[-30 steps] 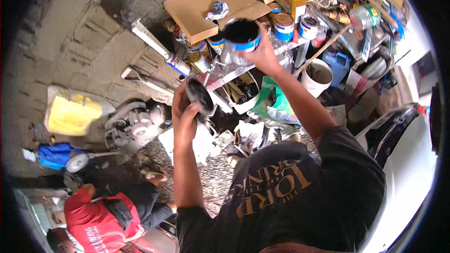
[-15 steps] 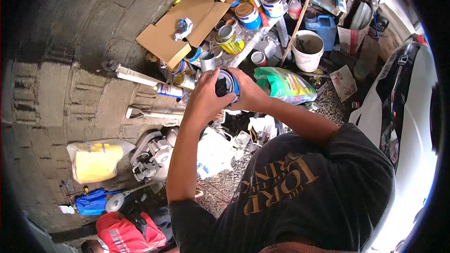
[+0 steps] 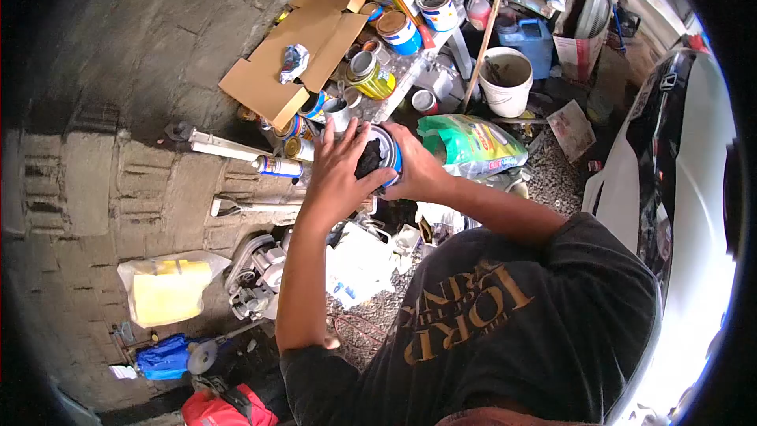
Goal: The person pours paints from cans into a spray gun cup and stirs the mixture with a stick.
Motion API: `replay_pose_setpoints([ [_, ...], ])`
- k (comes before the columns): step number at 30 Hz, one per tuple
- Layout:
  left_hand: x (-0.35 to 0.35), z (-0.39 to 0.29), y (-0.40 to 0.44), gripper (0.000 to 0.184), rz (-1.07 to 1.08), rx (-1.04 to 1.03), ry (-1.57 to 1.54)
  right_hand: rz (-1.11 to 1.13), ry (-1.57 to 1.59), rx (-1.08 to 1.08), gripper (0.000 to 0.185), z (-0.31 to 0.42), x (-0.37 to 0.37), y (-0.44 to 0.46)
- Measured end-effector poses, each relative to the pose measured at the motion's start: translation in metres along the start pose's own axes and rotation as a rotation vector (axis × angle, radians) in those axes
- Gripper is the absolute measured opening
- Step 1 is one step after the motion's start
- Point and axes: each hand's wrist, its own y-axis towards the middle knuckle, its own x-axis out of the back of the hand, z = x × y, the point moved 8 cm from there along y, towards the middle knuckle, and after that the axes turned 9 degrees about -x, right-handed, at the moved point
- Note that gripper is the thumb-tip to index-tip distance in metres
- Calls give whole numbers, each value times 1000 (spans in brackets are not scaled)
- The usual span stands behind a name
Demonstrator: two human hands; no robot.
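Note:
A blue-sided paint can (image 3: pixel 392 147) with a pale metal rim is in front of me. My right hand (image 3: pixel 415 164) grips its right side. My left hand (image 3: pixel 341 170) is at its other side, thumb along the near edge and fingers somewhat spread toward the far edge. Between the left thumb and fingers shows black material (image 3: pixel 367 159); whether it is a rag or the can's contents I cannot tell. Just beyond the left fingertips stands an open grey-white can (image 3: pixel 337 113).
Several paint cans, including a yellow one (image 3: pixel 371 77), crowd the bench beside flattened cardboard (image 3: pixel 315 35). To the right are a green plastic bag (image 3: pixel 473 144), a white bucket (image 3: pixel 506 87) and a parked car (image 3: pixel 670 166). A spray can (image 3: pixel 277 166) is at left.
My left hand's fingers have spread and shifted a little left on the can. My right hand keeps its grip. The whole view has shifted slightly.

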Motion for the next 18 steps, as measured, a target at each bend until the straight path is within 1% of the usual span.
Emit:
replay_pose_setpoints([
  [3,-17,6,7,105,2,66,-39,-11,-4,-17,110,-17,5,-6],
  [4,-12,0,9,111,-121,57,-79,-16,-3,-36,109,-22,11,-7],
  [5,-7,-4,12,112,-215,88,-140,-21,0,-57,109,-27,16,-7],
  [7,-13,1,9,110,-459,114,-301,-14,75,-267,110,-53,37,-12],
  [8,-26,5,7,103,-549,136,-407,-39,61,-262,113,-69,49,-14],
  [9,-52,10,2,93,-648,176,-526,-59,44,-255,117,-89,60,-15],
  [10,-88,13,1,86,-680,306,-784,-130,35,-260,117,-113,75,-20],
  [11,-153,19,-4,82,-670,432,-1017,-199,27,-266,117,-135,92,-26],
  [12,-216,13,-3,80,-612,514,-1132,-212,45,-300,117,-155,109,-25],
  [14,-334,-25,-10,78,-340,481,-998,-243,54,-332,115,-197,140,-14],
  [15,-391,-43,-21,78,-220,476,-955,-249,-80,-285,112,-223,156,-6],
  [16,-452,-60,-36,78,-110,488,-886,-238,-179,-284,112,-246,166,4],
  [17,-488,-70,-52,76,-52,590,-970,-219,-278,-278,112,-270,175,16],
  [18,-519,-80,-67,74,3,698,-1046,-174,-323,-234,111,-315,178,25],
])
